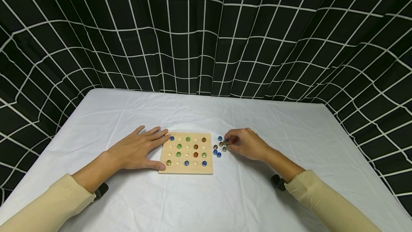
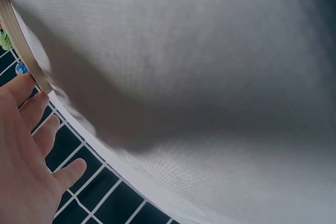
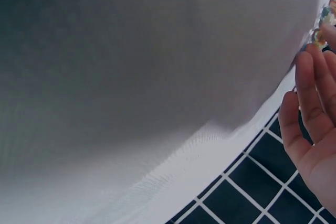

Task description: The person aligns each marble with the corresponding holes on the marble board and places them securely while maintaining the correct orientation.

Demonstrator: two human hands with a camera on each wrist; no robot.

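Note:
A square wooden board (image 1: 187, 170) with rows of shallow holes lies on the table. Blue, green, amber and red-brown glass marbles sit in some of its holes. My left hand (image 1: 138, 149) rests at the board's left side, fingers spread, with fingertips at the upper left corner and the thumb on the lower left corner. Right of the board lies a loose group of blue and brownish marbles (image 1: 219, 155). My right hand (image 1: 249, 144) reaches into that group from the right, thumb and index finger bent around marbles at its edge. Whether they pinch one is hidden.
A white cloth (image 1: 128, 203) with light creases covers the table. Behind and at both sides hangs a black curtain (image 1: 193, 38) with a white grid. Dark wrist bands sit at both beige sleeves (image 1: 322, 196).

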